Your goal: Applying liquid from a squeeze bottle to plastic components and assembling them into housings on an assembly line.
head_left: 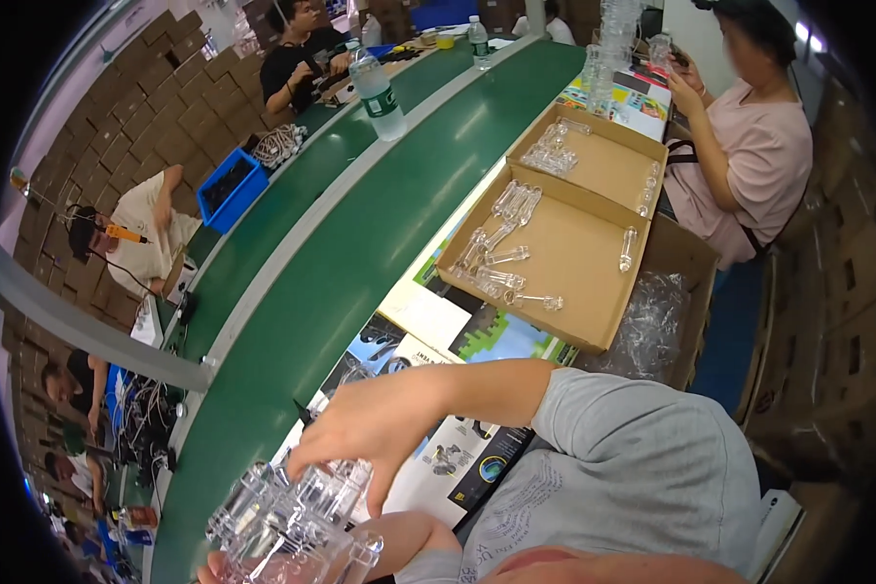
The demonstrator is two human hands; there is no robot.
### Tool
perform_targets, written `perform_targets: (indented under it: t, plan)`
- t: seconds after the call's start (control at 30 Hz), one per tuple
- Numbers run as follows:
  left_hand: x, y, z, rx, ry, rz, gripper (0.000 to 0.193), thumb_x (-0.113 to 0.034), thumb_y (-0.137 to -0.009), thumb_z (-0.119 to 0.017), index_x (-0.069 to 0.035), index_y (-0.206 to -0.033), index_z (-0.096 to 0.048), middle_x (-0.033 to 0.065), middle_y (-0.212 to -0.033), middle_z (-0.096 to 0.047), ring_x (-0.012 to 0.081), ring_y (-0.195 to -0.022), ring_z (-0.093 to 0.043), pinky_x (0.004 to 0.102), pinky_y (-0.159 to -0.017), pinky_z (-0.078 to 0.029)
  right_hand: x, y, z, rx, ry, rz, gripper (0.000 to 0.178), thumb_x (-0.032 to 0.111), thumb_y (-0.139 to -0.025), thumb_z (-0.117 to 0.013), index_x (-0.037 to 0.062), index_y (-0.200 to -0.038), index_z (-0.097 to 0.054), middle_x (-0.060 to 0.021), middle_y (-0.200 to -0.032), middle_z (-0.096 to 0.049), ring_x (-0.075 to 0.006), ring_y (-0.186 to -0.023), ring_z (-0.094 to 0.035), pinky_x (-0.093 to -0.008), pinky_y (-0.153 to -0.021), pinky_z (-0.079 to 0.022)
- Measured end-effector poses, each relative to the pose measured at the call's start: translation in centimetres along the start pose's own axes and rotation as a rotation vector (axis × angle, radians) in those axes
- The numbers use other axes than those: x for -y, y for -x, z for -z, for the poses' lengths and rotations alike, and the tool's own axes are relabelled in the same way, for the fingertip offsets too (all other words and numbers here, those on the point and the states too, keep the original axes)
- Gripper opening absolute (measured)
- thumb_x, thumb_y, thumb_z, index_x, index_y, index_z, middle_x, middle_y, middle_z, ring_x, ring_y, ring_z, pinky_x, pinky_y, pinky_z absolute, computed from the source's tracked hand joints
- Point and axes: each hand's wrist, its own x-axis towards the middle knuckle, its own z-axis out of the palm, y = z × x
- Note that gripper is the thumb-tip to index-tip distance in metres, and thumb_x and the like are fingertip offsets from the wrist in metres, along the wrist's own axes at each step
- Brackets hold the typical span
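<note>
Holding clear plastic parts (292,526) beside the green conveyor (360,238) is the left hand (216,568), mostly hidden behind them. The right hand (365,428) arches over the parts, thumb and fingers set apart; whether it grips cannot be told. Farther along the conveyor, on the same side, a cardboard tray (579,229) contains loose clear pieces (506,255).

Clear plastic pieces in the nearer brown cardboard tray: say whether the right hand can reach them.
Probably yes: the tray is open and nothing covers the pieces, though the right hand is at other clear plastic parts.
</note>
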Motion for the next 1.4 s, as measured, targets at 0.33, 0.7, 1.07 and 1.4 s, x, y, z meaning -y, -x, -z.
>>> perform_targets:
  t: [0.33, 0.7, 1.07, 1.4]
  plan:
    - [0.7, -0.1, 0.1, -0.021, -0.049, -0.022, 0.054, -0.025, -0.073, -0.067, -0.002, -0.114, -0.04, 0.0077, -0.092, -0.048, 0.0193, -0.087, -0.048, 0.0352, -0.084, -0.034, 1.0, -0.9, -2.2, -0.148, 0.201, 0.045, 0.044, 0.01, -0.058, -0.063, 0.0039, -0.101, -0.052, -0.0078, -0.084, -0.053, -0.0245, -0.079, -0.057, -0.036, -0.061, -0.044]
    - [1.4, -0.1, -0.7, -0.04, -0.122, -0.052, 0.054, -0.024, -0.074, -0.065, -0.001, -0.115, -0.039, 0.0086, -0.093, -0.048, 0.02, -0.088, -0.048, 0.0359, -0.085, -0.034, 1.8, -1.5, -5.9, -0.206, 0.133, 0.07, 0.038, 0.007, -0.057, -0.058, 0.0029, -0.095, -0.053, -0.0089, -0.077, -0.053, -0.026, -0.072, -0.056, -0.0358, -0.063, -0.044]
    - [2.5, 0.3, -1.6, -0.074, -0.186, -0.052, 0.053, -0.024, -0.075, -0.064, 0.0, -0.116, -0.039, 0.0095, -0.095, -0.048, 0.0206, -0.09, -0.048, 0.0365, -0.086, -0.034, 1.3, -1.2, -4.6, -0.114, 0.146, 0.158, 0.025, 0.007, -0.059, -0.058, 0.002, -0.082, -0.05, -0.009, -0.07, -0.048, -0.028, -0.069, -0.053, -0.0365, -0.062, -0.039]
    - [3.1, 0.9, -2.4, -0.111, -0.239, -0.062, 0.053, -0.024, -0.076, -0.063, 0.0, -0.117, -0.038, 0.0103, -0.096, -0.048, 0.0212, -0.091, -0.048, 0.0371, -0.087, -0.035, 2.2, -1.4, -6.2, -0.299, 0.181, 0.08, 0.025, 0.009, -0.06, -0.057, 0.0035, -0.084, -0.052, -0.007, -0.07, -0.048, -0.0249, -0.069, -0.052, -0.0347, -0.063, -0.038]
